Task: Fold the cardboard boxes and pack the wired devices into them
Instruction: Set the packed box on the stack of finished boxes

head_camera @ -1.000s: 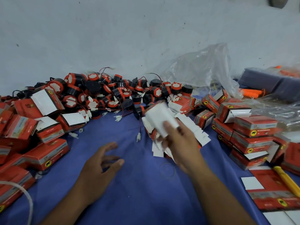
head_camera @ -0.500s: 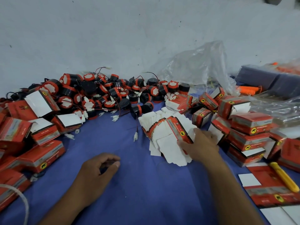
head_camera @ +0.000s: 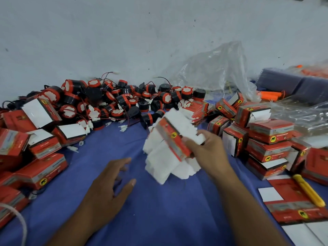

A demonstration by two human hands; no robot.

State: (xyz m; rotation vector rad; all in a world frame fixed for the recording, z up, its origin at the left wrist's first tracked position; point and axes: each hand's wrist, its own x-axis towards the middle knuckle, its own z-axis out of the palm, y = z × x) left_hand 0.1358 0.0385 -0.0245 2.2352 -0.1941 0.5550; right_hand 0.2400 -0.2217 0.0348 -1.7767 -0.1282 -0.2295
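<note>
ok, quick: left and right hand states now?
Left hand: open, fingers loosely spread, holding nothing.
Right hand: gripping a bundle of flat cardboard boxes.

Dim, even light; soft blur, wide-angle edge bending.

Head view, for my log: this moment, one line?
right hand: holds flat box stack | left hand: empty, over cloth | devices: loose pile

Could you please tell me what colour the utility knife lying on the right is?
Yellow; the utility knife shows best in the head view.
</note>
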